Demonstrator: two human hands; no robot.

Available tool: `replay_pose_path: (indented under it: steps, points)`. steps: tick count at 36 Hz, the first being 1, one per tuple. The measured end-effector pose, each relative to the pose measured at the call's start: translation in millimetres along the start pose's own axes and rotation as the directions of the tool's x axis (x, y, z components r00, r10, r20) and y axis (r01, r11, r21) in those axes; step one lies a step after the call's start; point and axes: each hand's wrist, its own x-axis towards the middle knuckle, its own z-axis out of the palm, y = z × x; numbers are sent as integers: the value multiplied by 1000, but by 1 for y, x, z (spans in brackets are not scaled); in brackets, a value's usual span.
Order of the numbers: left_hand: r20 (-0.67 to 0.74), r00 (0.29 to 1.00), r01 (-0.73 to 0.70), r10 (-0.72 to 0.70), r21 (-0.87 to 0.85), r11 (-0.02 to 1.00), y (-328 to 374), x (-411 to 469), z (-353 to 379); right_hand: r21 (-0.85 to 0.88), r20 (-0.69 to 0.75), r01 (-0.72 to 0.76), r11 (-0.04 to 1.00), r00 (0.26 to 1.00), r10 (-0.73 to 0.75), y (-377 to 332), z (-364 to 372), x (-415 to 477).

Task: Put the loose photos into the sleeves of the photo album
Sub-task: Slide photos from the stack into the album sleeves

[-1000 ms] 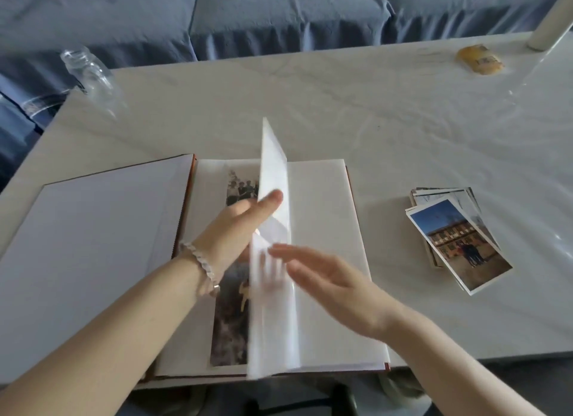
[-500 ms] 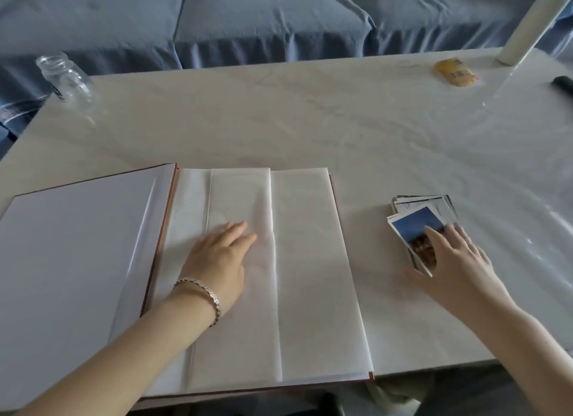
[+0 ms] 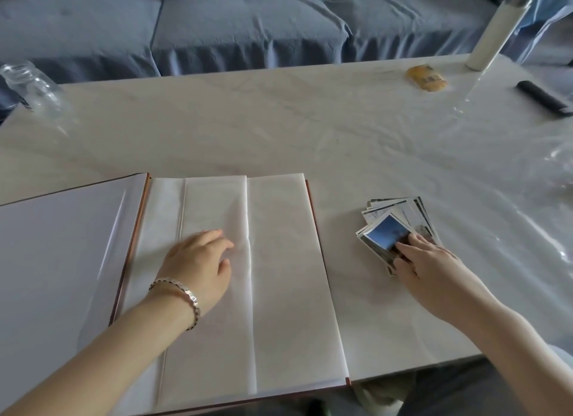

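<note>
Evidently thin and slick, the top photo [image 3: 384, 234], under flat fingers [image 3: 414, 245] of the right hand [image 3: 431, 265], needed an edge pinch; the left hand [image 3: 198, 260] lay relaxed on the album [image 3: 285, 291].

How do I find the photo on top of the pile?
Start at the open album on the table. Just to its right lies a fanned pile of photos, under the right hand. The top photo is the one that is mostly blue.
</note>
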Motion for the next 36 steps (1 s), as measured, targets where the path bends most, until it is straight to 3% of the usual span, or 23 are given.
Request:
replay_pose_path:
  steps: [3, 5, 8, 9, 11, 13, 15, 17, 19, 21, 23, 25, 27, 30, 33, 36]
  points:
    - [6, 1000, 2, -2, -27, 1000, 1, -1, 0, 49, -55, -22, 999, 998, 25, -2, -3, -1]
    - [-11, 1000, 15, -16, -107, 994, 2, -1, 1, 61, -165, -39, 997, 985, 49, -6, -6, -1]
    - [-72, 987, 98, -143, -437, 894, 11, -3, -1, 77, -458, 45, 996, 889, -5, -18, -6, -3]
    - [-32, 977, 149, -209, -593, 791, 18, -4, -5, 93, -543, 115, 989, 838, -47, -24, -6, -4]
    - [161, 962, 239, -219, -884, 402, 33, -8, -16, 113, -620, 271, 956, 771, -145, -41, -9, -8]
    - [334, 938, 341, -96, -938, 59, 45, -11, -24, 99, -648, 397, 912, 722, -244, -60, -9, -12]
    - [369, 929, 368, -18, -930, -13, 52, -15, -29, 83, -616, 516, 852, 699, -363, -79, -5, -14]
    - [290, 954, 296, -74, -950, 101, 54, -17, -28, 76, -565, 619, 782, 673, -478, -93, 1, -14]
    - [160, 974, 208, -162, -914, 348, 48, -14, -23, 111, -499, 661, 742, 683, -533, -105, 3, -14]
    - [65, 989, 125, -130, -837, 532, 37, -10, -22, 255, -441, 610, 750, 764, -472, -110, 2, -13]
    - [55, 998, 67, -39, -765, 641, 27, -8, -25, 450, -369, 448, 773, 881, -296, -111, -5, -11]
    - [63, 998, 24, 27, -697, 717, 19, -6, -28, 598, -196, 232, 767, 970, -141, -108, -10, -4]
    - [57, 997, -9, 59, -635, 772, 14, -3, -31, 675, -19, 113, 729, 991, -136, -105, -10, 5]
    - [-5, 999, -34, 39, -584, 811, 5, 4, -30, 797, 147, 0, 604, 970, -194, -108, -12, 13]
    - [-154, 988, -64, -17, -510, 858, -4, 8, -20, 860, 260, -123, 496, 941, -216, -111, -10, 16]
    - [-170, 985, -57, -41, -532, 845, -10, 7, -6, 873, 332, -211, 440, 918, -218, -117, -11, 21]
